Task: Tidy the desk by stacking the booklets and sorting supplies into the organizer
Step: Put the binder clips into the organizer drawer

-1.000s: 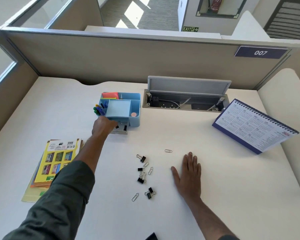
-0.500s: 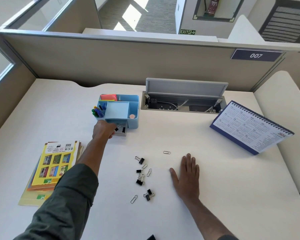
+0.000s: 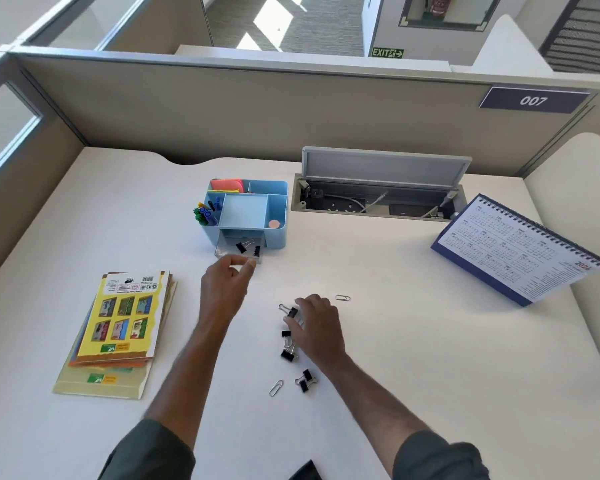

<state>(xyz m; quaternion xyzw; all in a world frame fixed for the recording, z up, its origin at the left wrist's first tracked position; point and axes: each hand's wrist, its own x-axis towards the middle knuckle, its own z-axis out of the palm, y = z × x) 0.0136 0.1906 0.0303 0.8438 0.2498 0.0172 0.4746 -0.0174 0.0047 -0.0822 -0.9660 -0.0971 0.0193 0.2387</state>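
A light-blue organizer [image 3: 278,220] stands at mid-desk with its small clear drawer [image 3: 226,250] pulled out; two black binder clips [image 3: 242,247] lie inside. My left hand [image 3: 224,287] hovers just in front of the drawer, fingers loosely curled and holding nothing I can see. My right hand [image 3: 317,327] reaches over several loose binder clips [image 3: 289,355], its fingertips curling round one binder clip [image 3: 292,311]. A paper clip [image 3: 342,298] lies to its right and another paper clip [image 3: 276,388] nearer me. The stacked booklets [image 3: 125,317] lie at the left.
Markers [image 3: 205,214] and sticky notes [image 3: 226,185] fill the organizer's back compartments. An open cable box [image 3: 378,202] is sunk into the desk behind, and a desk calendar [image 3: 520,251] stands at the right. Partition walls enclose the desk. A dark object [image 3: 305,471] pokes in at the bottom edge.
My left hand has drawn back from the drawer, uncovering the clips in it. My right hand left its flat rest on the desk and moved left onto the binder clips.
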